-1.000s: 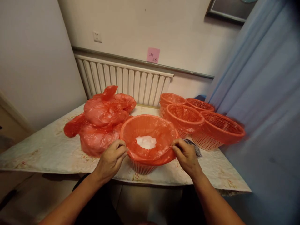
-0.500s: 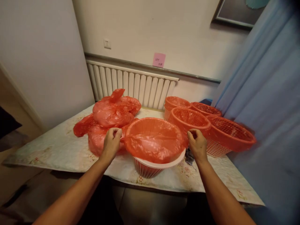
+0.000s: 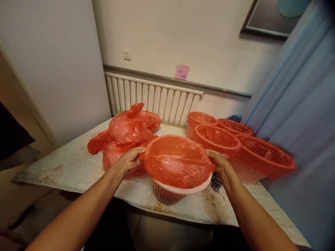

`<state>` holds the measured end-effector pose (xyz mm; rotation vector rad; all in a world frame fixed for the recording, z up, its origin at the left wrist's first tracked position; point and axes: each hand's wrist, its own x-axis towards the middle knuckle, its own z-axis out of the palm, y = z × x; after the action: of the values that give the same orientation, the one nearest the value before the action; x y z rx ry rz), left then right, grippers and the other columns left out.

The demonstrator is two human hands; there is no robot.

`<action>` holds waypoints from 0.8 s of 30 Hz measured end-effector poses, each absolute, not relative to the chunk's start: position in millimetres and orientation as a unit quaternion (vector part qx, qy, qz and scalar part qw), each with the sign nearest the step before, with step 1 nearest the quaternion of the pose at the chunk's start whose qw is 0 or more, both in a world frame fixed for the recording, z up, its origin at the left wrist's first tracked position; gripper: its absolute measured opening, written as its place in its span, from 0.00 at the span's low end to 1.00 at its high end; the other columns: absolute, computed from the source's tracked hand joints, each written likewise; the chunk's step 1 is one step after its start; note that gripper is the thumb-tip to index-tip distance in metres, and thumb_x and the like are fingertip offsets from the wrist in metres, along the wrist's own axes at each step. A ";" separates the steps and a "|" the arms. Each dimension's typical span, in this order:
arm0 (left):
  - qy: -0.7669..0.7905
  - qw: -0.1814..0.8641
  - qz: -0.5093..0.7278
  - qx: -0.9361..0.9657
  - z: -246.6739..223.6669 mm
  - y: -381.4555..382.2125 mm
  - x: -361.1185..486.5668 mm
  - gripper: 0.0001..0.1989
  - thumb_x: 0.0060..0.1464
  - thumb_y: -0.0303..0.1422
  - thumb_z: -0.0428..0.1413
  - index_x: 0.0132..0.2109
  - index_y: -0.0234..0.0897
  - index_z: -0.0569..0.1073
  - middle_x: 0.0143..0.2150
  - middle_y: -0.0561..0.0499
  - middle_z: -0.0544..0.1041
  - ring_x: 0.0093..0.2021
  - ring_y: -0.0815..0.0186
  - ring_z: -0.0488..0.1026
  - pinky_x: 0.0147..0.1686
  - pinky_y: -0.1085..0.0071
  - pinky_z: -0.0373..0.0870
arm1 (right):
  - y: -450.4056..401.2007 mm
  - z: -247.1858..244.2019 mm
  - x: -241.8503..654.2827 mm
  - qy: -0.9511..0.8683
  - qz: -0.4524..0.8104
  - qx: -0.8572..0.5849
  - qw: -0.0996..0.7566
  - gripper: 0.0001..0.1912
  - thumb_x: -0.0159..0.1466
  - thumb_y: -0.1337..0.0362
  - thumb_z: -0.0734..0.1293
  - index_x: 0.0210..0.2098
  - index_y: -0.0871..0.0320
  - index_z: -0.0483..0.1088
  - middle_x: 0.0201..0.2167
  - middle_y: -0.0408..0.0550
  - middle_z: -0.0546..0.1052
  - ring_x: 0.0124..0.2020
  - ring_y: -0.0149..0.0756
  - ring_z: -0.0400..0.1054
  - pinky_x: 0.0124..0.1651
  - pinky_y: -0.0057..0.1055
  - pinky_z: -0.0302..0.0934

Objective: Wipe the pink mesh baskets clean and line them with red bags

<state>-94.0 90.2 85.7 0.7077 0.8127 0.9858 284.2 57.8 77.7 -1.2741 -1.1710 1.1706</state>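
A white plastic basket (image 3: 169, 196) with open-mesh sides stands near the table's front edge. Stretched over its mouth is a thin red plastic bag (image 3: 178, 167), which sags inside and leaves the white front rim bare. My left hand (image 3: 131, 159) pinches the bag at the left side of the rim, thumb on top. At the right side, my right hand (image 3: 219, 162) grips the bag the same way, its fingers partly hidden below the edge.
Several bag-lined baskets (image 3: 218, 137) stand at the right, beside a blue curtain (image 3: 295, 104). A heap of red plastic bags (image 3: 131, 130) lies at the left on the flowered tablecloth (image 3: 62, 170). A small dark crumpled item (image 3: 216, 183) rests near my right hand. Behind is a radiator (image 3: 154, 99).
Both hands have moved from beside the rim onto its left and right sides, thumbs now laid over the bag's edge. The whole view has shifted slightly, with the scene lower and to the right.
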 end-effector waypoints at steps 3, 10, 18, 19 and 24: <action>0.412 0.688 0.464 0.376 81.3 93.5 -95.3 0.06 0.40 0.21 0.58 0.29 0.33 0.73 0.23 0.52 0.76 0.22 0.68 0.73 0.24 0.73 0.73 | 61.9 75.0 288.8 -0.508 0.385 -0.571 0.517 0.14 0.45 0.55 0.68 0.30 0.55 0.71 0.26 0.47 0.77 0.24 0.37 0.69 0.30 0.34 0.64; 0.481 0.480 0.574 0.456 75.7 112.1 -94.4 0.04 0.35 0.25 0.57 0.25 0.35 0.71 0.21 0.59 0.69 0.21 0.73 0.63 0.22 0.78 0.57 | 75.7 76.6 300.6 -0.547 0.205 -0.631 0.510 0.08 0.44 0.61 0.64 0.23 0.58 0.71 0.19 0.42 0.71 0.22 0.33 0.62 0.29 0.29 0.56; 0.460 0.379 0.646 0.478 96.0 136.2 -90.2 0.06 0.37 0.27 0.56 0.29 0.37 0.72 0.22 0.58 0.67 0.23 0.71 0.60 0.24 0.76 0.53 | 96.5 102.2 299.2 -0.540 0.022 -0.631 0.557 0.12 0.50 0.61 0.61 0.30 0.58 0.73 0.28 0.49 0.77 0.30 0.38 0.67 0.38 0.34 0.60; 0.453 0.381 0.649 0.478 98.7 137.9 -88.4 0.06 0.37 0.27 0.57 0.29 0.37 0.72 0.22 0.58 0.67 0.23 0.71 0.61 0.24 0.76 0.53 | 98.8 106.1 296.9 -0.540 0.012 -0.626 0.563 0.13 0.51 0.61 0.61 0.30 0.59 0.73 0.29 0.49 0.77 0.31 0.38 0.68 0.39 0.34 0.60; 0.421 0.433 0.655 0.454 114.8 153.5 -73.0 0.07 0.35 0.25 0.58 0.28 0.37 0.71 0.21 0.58 0.67 0.21 0.72 0.62 0.23 0.76 0.56 | 115.7 126.2 282.4 -0.542 0.004 -0.606 0.582 0.11 0.51 0.63 0.61 0.29 0.59 0.74 0.30 0.50 0.78 0.33 0.39 0.69 0.43 0.35 0.60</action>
<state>-73.0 153.5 114.8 1.1321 1.0491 1.6307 282.4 115.7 126.2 -1.4147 -1.2658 0.0094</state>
